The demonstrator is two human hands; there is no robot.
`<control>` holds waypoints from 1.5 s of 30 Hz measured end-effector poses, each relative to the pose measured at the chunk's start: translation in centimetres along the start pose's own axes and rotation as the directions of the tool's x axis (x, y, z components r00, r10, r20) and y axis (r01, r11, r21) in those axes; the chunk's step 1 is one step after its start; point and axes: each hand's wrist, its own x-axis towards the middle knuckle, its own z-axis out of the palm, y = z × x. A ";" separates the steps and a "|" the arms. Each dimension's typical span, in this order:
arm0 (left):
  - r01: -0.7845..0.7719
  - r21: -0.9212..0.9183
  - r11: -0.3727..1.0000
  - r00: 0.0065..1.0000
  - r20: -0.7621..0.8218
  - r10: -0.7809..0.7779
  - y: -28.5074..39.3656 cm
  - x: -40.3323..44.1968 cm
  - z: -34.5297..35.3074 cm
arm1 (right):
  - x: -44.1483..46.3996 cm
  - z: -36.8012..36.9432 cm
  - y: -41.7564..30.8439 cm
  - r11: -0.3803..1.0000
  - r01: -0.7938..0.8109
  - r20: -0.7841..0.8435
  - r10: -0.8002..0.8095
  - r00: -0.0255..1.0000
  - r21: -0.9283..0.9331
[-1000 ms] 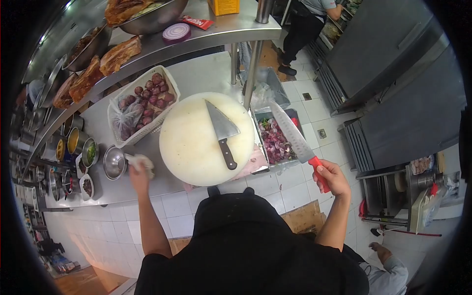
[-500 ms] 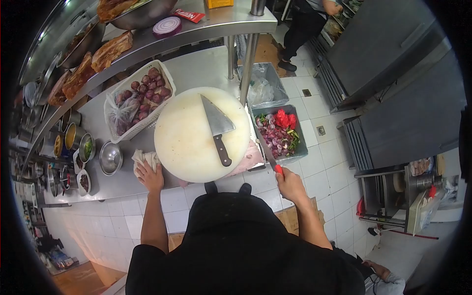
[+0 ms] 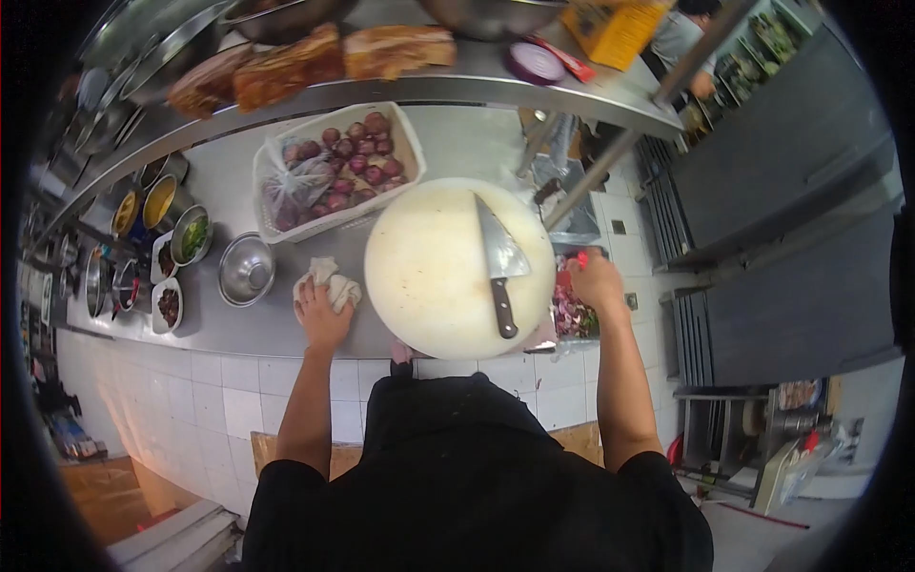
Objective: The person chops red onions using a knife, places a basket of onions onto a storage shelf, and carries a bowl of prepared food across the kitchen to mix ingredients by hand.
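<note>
My left hand (image 3: pixel 322 319) is on a crumpled off-white cloth (image 3: pixel 335 286) on the steel counter, its fingers curled over the cloth's left part. Right of it lies a round white cutting board (image 3: pixel 419 267) with a cleaver (image 3: pixel 499 257) flat on top, its dark handle toward me. Beyond the board's right edge, my right hand (image 3: pixel 598 281) is closed around the red handle of a knife (image 3: pixel 583 257); its blade cannot be made out now. Beneath that hand, a grey bin (image 3: pixel 593 334) holds purple onion scraps (image 3: pixel 574 316).
A white basket (image 3: pixel 412 143) holds red onions and a plastic bag. Steel bowls (image 3: pixel 246 270) and small dishes stand at left. Slabs of meat (image 3: pixel 288 69), a halved onion (image 3: pixel 536 63) and a yellow box (image 3: pixel 610 29) sit on the raised shelf (image 3: pixel 477 91). Another person (image 3: pixel 688 48) stands beyond it.
My right hand has moved forward with the knife, over the bin's side. My left hand stays on the cloth, which has shifted slightly. The view has turned, so the counter appears farther right.
</note>
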 end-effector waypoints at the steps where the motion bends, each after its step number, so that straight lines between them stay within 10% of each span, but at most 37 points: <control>1: -0.029 0.006 1.000 0.999 -0.036 0.029 -0.1 0.0 -0.1 | -0.4 -1.0 -1.7 0.999 0.040 -0.105 -0.040 0.994 -0.003; 5: 0.038 -0.058 0.998 0.999 -0.001 -0.038 -0.9 1.1 -0.6 | -4.6 -2.5 -9.9 0.991 0.113 0.270 -0.091 0.959 -0.067; 7: 0.396 -0.574 0.717 0.916 0.188 -0.355 -1.6 2.7 -0.2 | -7.8 2.0 -11.6 0.959 0.219 0.278 -0.165 0.946 -0.178; 10: 0.141 -0.934 0.329 0.942 0.024 -0.333 2.6 3.1 -2.6 | -8.9 6.4 -11.3 0.966 0.241 0.127 -0.229 0.965 -0.092; 15: 0.041 -0.965 0.258 0.990 0.005 -0.140 12.9 2.5 -6.9 | -8.6 5.3 -14.1 0.730 0.172 -0.011 -0.220 0.976 0.662; 22: -0.120 -0.912 0.392 0.973 -0.029 0.230 19.8 2.9 -5.0 | -11.9 1.2 -16.0 0.523 0.187 0.034 -0.383 0.923 0.831; 26: -0.025 -0.981 0.191 0.994 -0.005 0.106 18.6 2.8 -1.6 | -13.5 -3.4 -11.3 0.468 -0.087 0.329 -0.466 0.822 0.879; 28: 0.546 -0.669 -0.505 0.830 0.351 0.433 15.8 2.6 2.1 | -14.3 -3.6 -8.9 0.082 -0.309 0.302 -0.546 0.782 0.948; 29: 0.608 -0.599 -0.520 0.794 0.456 0.402 19.3 1.9 -4.4 | -14.6 -3.6 -8.4 -0.012 -0.328 0.266 -0.558 0.786 0.945; 34: 0.780 -0.509 -0.364 0.570 0.336 0.750 23.1 -0.3 -9.1 | -13.5 0.0 -5.6 -0.068 -0.398 0.320 -0.477 0.818 0.915; 40: 0.686 -0.728 -0.004 0.668 0.626 0.402 20.5 1.6 -5.3 | -14.4 1.8 -1.9 -0.153 -0.372 0.241 -0.532 0.812 0.915; 41: 0.633 -0.747 0.206 0.681 0.663 0.310 18.8 2.7 -4.3 | -14.2 1.4 -1.8 -0.158 -0.342 0.209 -0.540 0.815 0.926; 43: 0.005 -0.532 0.847 0.849 0.450 0.278 19.6 2.3 -8.0 | -13.9 0.9 -1.5 -0.154 -0.311 0.179 -0.553 0.814 0.938; 45: -0.203 -0.484 0.851 0.882 0.287 0.374 20.4 1.1 -7.3 | -13.8 0.4 -0.9 -0.101 -0.283 0.187 -0.538 0.822 0.954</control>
